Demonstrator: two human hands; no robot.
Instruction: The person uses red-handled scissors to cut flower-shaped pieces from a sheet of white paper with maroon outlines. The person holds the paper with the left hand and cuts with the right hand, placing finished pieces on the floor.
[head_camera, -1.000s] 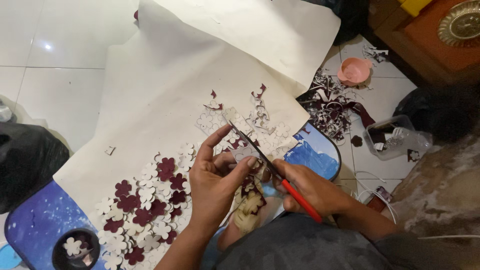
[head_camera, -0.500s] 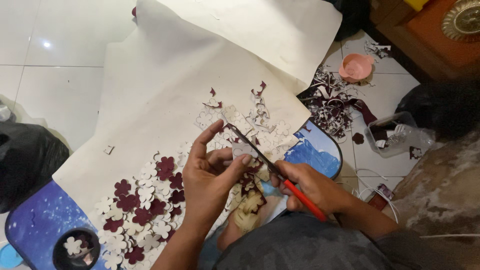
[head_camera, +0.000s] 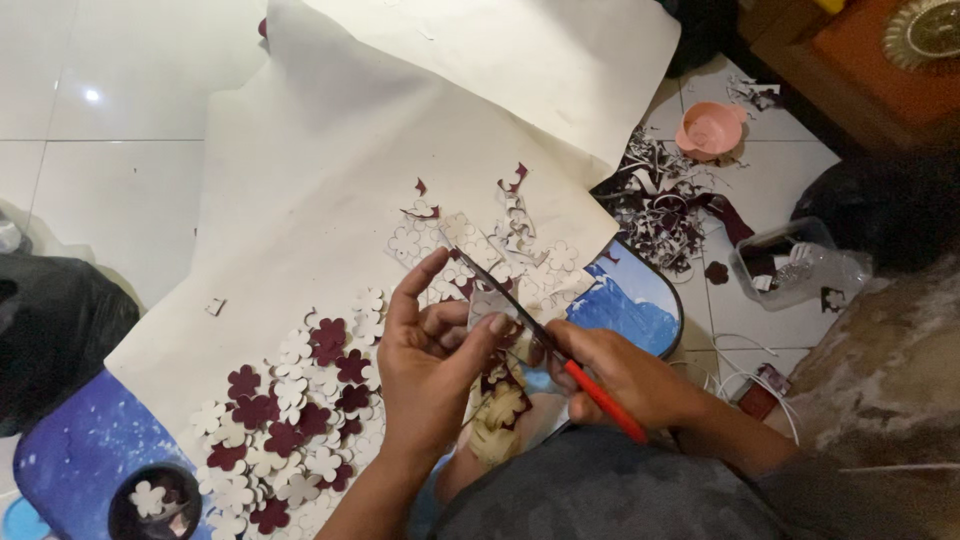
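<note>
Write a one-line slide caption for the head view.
Left hand holds a paper piece while right hand cuts with red-handled scissors beside flower cutouts.

A home floor turned craft spot: glossy white floor tiles (head_camera: 110, 190) at the left, wooden furniture (head_camera: 840, 70) at the upper right, a big paper sheet (head_camera: 330, 170) spread out, paper offcuts (head_camera: 665, 205) strewn beside a pink bowl (head_camera: 708, 129).

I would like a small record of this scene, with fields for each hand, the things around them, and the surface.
left hand: pinches a small paper piece
right hand: holds red-handled scissors, blades at the piece
cut shapes: pile of white and maroon paper flowers left of the hands
surface: large cream paper sheet over a blue table
scraps: maroon offcuts beside a pink bowl
</note>
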